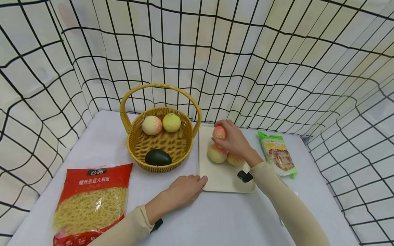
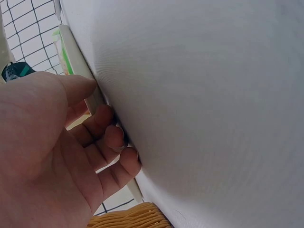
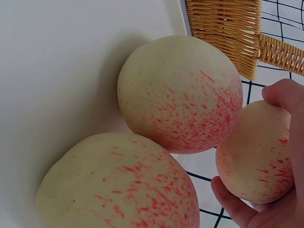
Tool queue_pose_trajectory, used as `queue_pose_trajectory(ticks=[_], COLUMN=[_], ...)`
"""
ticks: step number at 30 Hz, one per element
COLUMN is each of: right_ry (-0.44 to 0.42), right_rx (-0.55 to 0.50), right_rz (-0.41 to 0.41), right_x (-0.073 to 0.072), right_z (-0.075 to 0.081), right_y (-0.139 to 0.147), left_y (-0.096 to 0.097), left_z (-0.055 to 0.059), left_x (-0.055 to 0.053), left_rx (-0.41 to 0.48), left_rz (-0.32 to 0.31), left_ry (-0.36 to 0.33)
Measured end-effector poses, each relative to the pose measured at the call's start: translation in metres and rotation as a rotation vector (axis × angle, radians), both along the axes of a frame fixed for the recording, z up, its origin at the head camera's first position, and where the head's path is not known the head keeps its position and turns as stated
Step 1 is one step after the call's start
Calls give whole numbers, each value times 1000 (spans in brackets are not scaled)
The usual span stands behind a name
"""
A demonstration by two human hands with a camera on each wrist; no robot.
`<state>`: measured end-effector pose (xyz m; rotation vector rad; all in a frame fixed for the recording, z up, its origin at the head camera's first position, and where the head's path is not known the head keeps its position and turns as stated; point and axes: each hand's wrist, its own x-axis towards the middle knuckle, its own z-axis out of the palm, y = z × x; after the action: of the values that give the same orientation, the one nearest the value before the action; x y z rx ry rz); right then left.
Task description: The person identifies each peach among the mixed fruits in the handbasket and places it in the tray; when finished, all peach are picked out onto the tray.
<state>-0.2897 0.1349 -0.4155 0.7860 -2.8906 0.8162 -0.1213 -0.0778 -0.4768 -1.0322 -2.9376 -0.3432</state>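
Observation:
My right hand [image 1: 232, 138] grips a small peach [image 1: 220, 132] over the back of the cream tray [image 1: 226, 181]; the thumb and fingers curl round its sides. Two more peaches lie in the tray: one peach [image 3: 180, 95] beside the gripped one, overlapping it in the right wrist view, and another peach [image 3: 121, 185] nearer the camera. At the tray's front left corner, my left hand [image 1: 184, 189] holds the rim. In the left wrist view its thumb and curled fingers [image 2: 129, 161] lie about that corner, close to the tabletop.
Left of the tray stands a wicker basket [image 1: 130, 147] with a tall handle, holding a peach [image 1: 152, 125], a yellow-green fruit [image 1: 171, 122] and an avocado [image 1: 158, 157]. A pasta bag [image 1: 92, 201] lies front left. A green food packet [image 1: 278, 153] lies right; black netting [image 1: 197, 61] surrounds the table.

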Motion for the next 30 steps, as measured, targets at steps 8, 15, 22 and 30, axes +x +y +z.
queue_pose_trajectory(ticks=[8,15,22,30], right_ry=[-42,-89,-110,-99], right_rx=[35,62,72,80], right_rz=[2,6,10,9], right_x=[-8,-14,-19,-23], right_z=[-4,-8,-14,-16], right_y=[-6,-9,-11,-16], left_y=[0,1,1,-1], left_z=[0,-1,0,0], left_x=[1,1,2,1], left_rx=[4,7,8,0], left_rz=[-2,-3,0,-2], left_ry=[-19,-2,-2,24])
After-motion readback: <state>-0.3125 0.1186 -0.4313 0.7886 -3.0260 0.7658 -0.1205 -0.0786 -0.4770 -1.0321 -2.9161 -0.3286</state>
